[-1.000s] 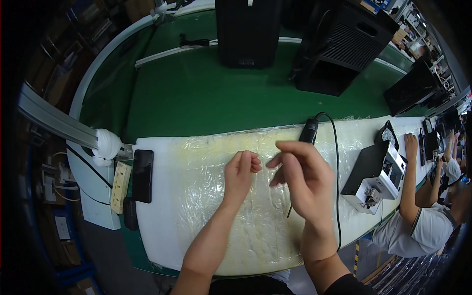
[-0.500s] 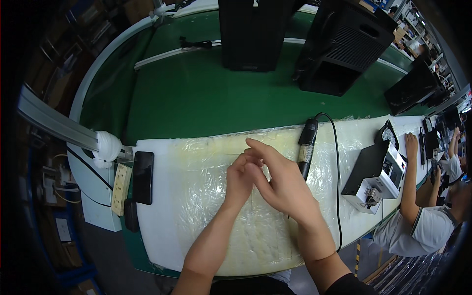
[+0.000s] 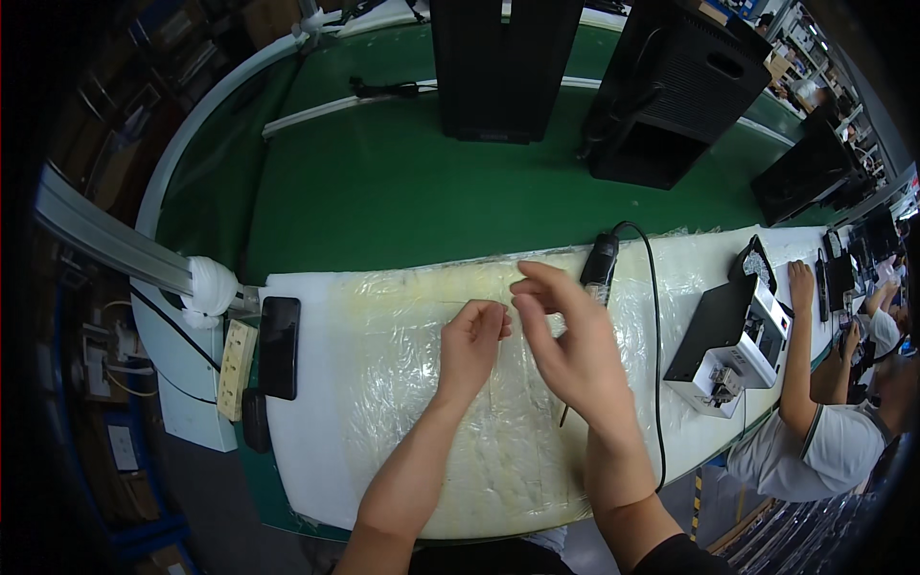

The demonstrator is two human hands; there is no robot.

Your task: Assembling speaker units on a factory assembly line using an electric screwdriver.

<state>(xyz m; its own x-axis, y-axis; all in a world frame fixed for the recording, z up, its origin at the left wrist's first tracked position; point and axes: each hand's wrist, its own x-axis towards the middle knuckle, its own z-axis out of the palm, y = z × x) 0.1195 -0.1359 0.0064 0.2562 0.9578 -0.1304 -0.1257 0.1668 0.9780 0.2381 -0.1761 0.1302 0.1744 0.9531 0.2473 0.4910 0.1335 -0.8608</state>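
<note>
My left hand [image 3: 470, 350] hovers over the padded surface [image 3: 393, 431] with its fingers curled and thumb pressed in; whatever it pinches is hidden. A short gap to the right, my right hand [image 3: 580, 359] has its thumb and fingers apart, with nothing visible between them. Partly behind my right hand lies a black corded electric screwdriver [image 3: 602, 261]. Its thin bit shows below that hand, while the hand covers its middle. Clear plastic film wraps the pale yellow padding under both hands.
A phone [image 3: 280, 347] and a power strip [image 3: 237, 369] lie at left. Black housings [image 3: 494, 86] stand on the green conveyor belt [image 3: 383, 192]. At right are a black-and-silver device [image 3: 733, 350], the screwdriver's cable [image 3: 657, 383] and a co-worker's arm [image 3: 797, 374].
My right hand has drawn away to the right from my left hand, and its fingers have spread. The left hand stays nearly in place. The black housings have shifted slightly right.
</note>
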